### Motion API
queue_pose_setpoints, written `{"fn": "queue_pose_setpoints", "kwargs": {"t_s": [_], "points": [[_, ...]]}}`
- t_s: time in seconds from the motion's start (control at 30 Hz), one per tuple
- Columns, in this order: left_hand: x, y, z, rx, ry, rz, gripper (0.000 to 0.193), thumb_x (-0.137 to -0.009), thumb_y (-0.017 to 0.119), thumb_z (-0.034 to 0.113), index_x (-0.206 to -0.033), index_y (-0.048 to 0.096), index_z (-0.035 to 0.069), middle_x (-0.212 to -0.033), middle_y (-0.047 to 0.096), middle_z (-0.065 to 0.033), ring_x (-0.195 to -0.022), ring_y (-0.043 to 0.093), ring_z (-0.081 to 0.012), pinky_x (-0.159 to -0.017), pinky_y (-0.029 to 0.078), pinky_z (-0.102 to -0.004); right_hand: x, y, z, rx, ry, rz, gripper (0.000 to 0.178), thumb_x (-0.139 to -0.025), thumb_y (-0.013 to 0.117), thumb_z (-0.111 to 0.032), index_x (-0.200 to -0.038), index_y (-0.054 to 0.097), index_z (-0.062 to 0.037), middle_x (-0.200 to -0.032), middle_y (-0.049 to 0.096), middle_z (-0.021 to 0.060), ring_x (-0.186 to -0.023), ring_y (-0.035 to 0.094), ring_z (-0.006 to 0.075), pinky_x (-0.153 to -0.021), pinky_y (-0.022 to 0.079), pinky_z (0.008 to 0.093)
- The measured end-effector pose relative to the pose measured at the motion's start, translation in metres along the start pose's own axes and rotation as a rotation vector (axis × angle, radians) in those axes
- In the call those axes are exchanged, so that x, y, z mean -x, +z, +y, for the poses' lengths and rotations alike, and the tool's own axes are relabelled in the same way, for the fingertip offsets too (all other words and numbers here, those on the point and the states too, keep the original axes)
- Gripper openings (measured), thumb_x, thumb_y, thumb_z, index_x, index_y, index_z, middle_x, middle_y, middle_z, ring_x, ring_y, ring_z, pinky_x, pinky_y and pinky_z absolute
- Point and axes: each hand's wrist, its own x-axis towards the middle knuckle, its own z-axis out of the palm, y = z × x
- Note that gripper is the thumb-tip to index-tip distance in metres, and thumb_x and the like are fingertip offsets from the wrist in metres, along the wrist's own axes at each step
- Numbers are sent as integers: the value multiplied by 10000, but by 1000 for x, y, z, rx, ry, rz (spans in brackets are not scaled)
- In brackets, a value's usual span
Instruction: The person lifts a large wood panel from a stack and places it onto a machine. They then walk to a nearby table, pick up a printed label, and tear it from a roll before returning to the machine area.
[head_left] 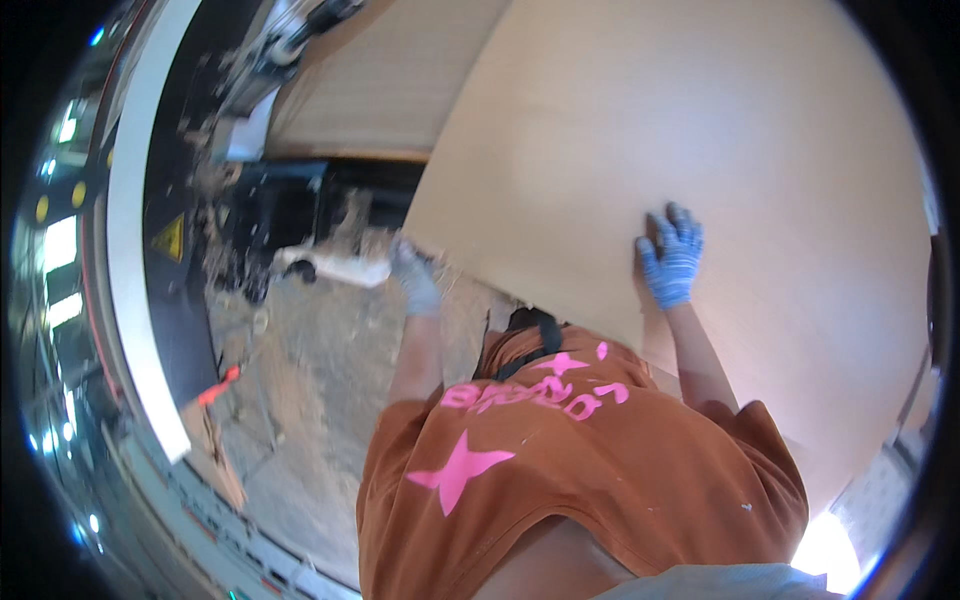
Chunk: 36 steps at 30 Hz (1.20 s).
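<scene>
A large, smooth tan board (pixel 560 130) fills the upper right of the view and reaches close to my body. My left hand (pixel 416 278), in a pale work glove, is at the board's near left corner. Its fingers close round that corner and are partly blurred. My right hand (pixel 674 258), in a blue-and-white striped glove, lies flat on the board's top face with its fingers stretched out. The board's near edge runs from the left hand to my waist.
Another brown panel (pixel 375 90) lies beyond, at the upper left. A machine with a white rail (pixel 130 240) and a yellow warning triangle (pixel 170 238) stands at the left. Debris and a white piece (pixel 350 268) lie by the dusty floor (pixel 320 370). A red object (pixel 220 386) is near the rail.
</scene>
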Motion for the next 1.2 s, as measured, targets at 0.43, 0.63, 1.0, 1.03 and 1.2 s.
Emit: {"fn": "queue_pose_setpoints", "kwargs": {"t_s": [0.43, 0.63, 1.0, 1.03, 1.2], "points": [[3, -5, 3, -134, 143, -191, 328, -886, 548, 296, -1058, 492, 22, -1008, 541, -63, -900, 527, -171, -787, 454, -323, 59, -24, -14, -25, 146, -55, 459, -773, 600, -355, -1182, 558, -151, -1338, 420, 156, -1263, 337, 370, -1079, 190, 509], [-10, -4, -7, -53, 116, -81, 389, -818, 608, 212, -1109, 466, -5, -1038, 557, -126, -907, 567, -234, -792, 509, -373, 94, -29, -18, -66, 173, -3, 433, -802, 579, -343, -1189, 545, -153, -1349, 405, 147, -1289, 309, 338, -1092, 166, 505], [-14, -6, -8, -7, 160, -78, 170, -792, 541, 93, -949, 529, 28, -847, 543, -55, -728, 533, -174, -605, 488, -304, 131, -37, -29, -77, 283, 28, 415, -760, 605, -322, -1147, 574, -175, -1336, 428, 139, -1282, 326, 348, -1092, 181, 492], [-14, -6, -8, -4, 152, -89, 163, -789, 539, 91, -941, 531, 34, -833, 542, -48, -708, 529, -167, -590, 485, -297, 132, -37, -29, -67, 288, 17, 409, -760, 602, -319, -1143, 581, -177, -1337, 428, 138, -1279, 328, 350, -1093, 178, 489], [-16, -5, -13, 79, 60, 8, 131, -790, 505, 82, -918, 533, 74, -765, 537, -24, -600, 517, -150, -544, 480, -281, 135, -34, -30, -34, 252, 72, 416, -762, 606, -321, -1146, 584, -164, -1321, 439, 139, -1272, 333, 347, -1088, 184, 489]]}}
